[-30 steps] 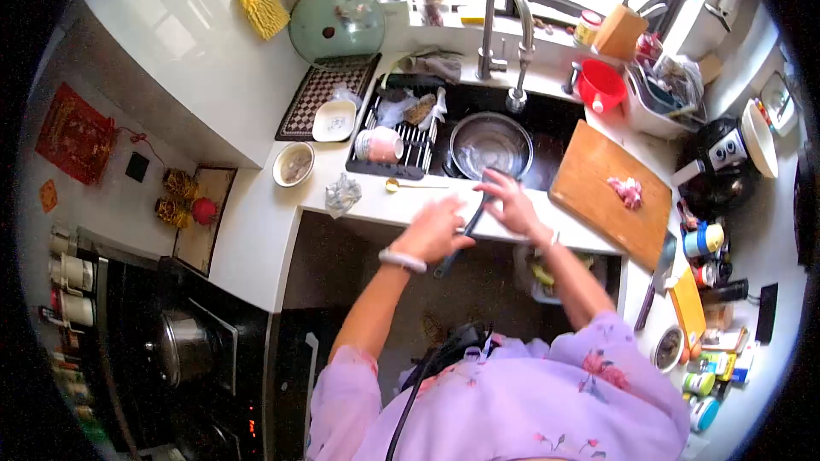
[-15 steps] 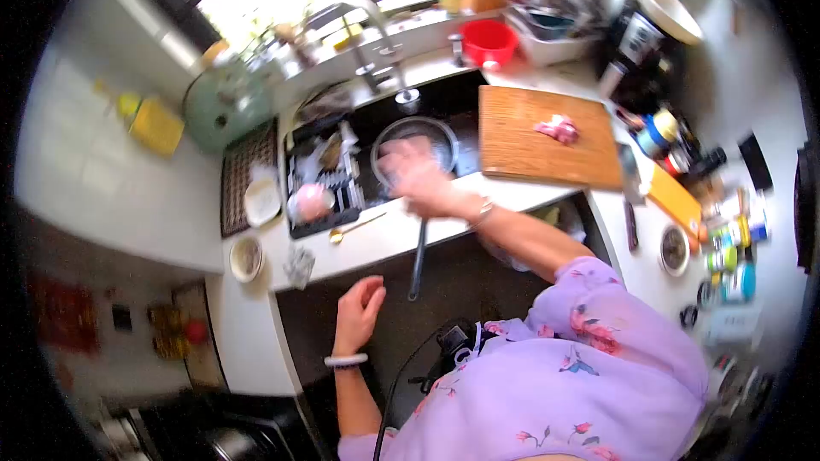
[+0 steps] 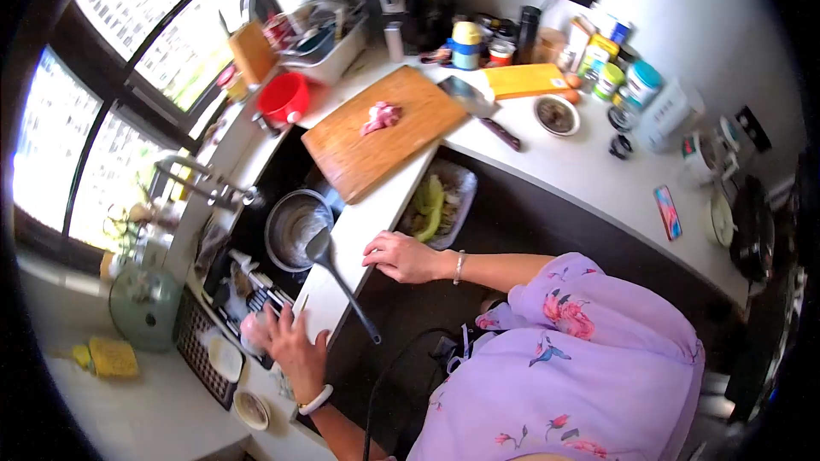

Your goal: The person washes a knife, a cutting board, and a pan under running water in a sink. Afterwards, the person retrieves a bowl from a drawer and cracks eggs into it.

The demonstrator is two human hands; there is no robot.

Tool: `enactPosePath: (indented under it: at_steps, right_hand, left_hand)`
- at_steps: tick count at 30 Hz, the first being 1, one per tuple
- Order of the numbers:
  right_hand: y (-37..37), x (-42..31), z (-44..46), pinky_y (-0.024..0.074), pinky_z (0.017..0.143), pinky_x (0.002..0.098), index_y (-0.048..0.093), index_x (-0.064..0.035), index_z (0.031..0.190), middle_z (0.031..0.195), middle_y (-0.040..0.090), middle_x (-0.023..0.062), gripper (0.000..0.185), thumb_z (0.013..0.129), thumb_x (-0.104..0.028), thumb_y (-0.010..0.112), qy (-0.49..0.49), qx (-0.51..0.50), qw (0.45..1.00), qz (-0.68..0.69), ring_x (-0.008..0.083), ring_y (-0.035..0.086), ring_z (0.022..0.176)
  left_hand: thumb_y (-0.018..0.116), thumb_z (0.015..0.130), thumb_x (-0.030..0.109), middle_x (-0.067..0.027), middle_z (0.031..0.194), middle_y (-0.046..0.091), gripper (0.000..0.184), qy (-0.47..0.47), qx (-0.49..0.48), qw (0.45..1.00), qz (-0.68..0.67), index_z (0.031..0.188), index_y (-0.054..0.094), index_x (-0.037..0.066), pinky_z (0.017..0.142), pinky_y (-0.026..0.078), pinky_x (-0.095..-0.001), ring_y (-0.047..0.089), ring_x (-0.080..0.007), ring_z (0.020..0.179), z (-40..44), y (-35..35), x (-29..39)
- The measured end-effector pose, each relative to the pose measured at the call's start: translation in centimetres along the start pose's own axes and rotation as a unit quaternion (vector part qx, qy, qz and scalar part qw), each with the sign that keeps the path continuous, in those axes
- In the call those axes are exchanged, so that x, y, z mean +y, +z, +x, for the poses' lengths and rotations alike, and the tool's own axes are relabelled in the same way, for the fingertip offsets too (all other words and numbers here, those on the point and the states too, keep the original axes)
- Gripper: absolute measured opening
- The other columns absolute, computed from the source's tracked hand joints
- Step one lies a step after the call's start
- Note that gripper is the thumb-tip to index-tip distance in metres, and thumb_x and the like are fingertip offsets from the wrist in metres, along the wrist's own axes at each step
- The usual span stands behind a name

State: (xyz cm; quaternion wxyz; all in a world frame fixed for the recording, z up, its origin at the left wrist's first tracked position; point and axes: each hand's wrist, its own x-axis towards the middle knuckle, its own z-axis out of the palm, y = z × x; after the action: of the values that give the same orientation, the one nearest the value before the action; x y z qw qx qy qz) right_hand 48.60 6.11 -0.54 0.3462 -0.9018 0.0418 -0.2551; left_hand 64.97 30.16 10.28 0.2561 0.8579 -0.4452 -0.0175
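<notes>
My left hand [image 3: 295,352] has its fingers spread over the counter's front edge, near the pink cup [image 3: 254,331] on the dish rack; nothing is held. My right hand [image 3: 403,257] is beside the counter edge, fingers slightly bent and apart, holding nothing. Between the two hands a dark ladle [image 3: 346,290] lies across the counter edge, its head beside the metal bowl [image 3: 297,229] in the sink and its handle sticking out over the edge. The wooden cutting board [image 3: 359,158] bears a small heap of pink meat [image 3: 381,118].
A cleaver [image 3: 467,96] lies right of the board, near a yellow board [image 3: 525,81] and a small bowl [image 3: 556,115]. Below the counter edge is a bin [image 3: 462,205] with green scraps. A red basin [image 3: 284,98] stands behind the sink. A phone [image 3: 668,212] lies far right.
The view has swung right. My right hand has left the ladle and the bowl area for the counter edge. My left hand, off the ladle, has risen towards the dish rack with fingers spread.
</notes>
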Motion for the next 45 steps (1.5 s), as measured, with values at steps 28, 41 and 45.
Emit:
enactPosePath:
  at_steps: [28, 41, 45]
  right_hand:
    - [-32.5, 24.9, -29.6, 0.0554, 0.076, 0.0304, 0.059, -0.0007, 0.109, 0.095, 0.066, 0.0079, 0.022, 0.095, -0.017, 0.057, 0.473, 0.502, 0.622, 0.371, 0.0175, 0.065, 0.083]
    - [-34.0, 26.8, -29.7, 0.0609, 0.079, 0.0418, 0.054, 0.0002, 0.096, 0.092, 0.063, 0.0116, 0.011, 0.091, -0.010, 0.056, 0.433, 0.441, 0.631, 0.469, 0.0235, 0.068, 0.083]
    - [-33.9, 26.2, -29.6, 0.0618, 0.076, 0.0425, 0.054, -0.0014, 0.090, 0.090, 0.062, 0.0113, 0.005, 0.091, -0.006, 0.054, 0.428, 0.454, 0.624, 0.470, 0.0245, 0.068, 0.083]
  left_hand:
    - [0.066, 0.090, 0.012, -0.0104, 0.097, 0.071, 0.025, -0.069, -0.255, 0.923, -0.279, 0.112, 0.066, -0.001, 0.078, 0.052, -0.0279, 0.067, -0.0149, 0.088, -3.2, 21.7, 26.4]
    - [0.067, 0.090, 0.011, -0.0115, 0.097, 0.071, 0.024, -0.073, -0.263, 0.933, -0.232, 0.110, 0.066, -0.001, 0.080, 0.052, -0.0288, 0.067, -0.0172, 0.090, -2.8, 23.4, 30.3]
    - [0.066, 0.090, 0.011, -0.0115, 0.097, 0.071, 0.023, -0.087, -0.262, 0.933, -0.230, 0.110, 0.066, -0.001, 0.080, 0.052, -0.0289, 0.067, -0.0175, 0.090, -2.8, 23.0, 30.9]
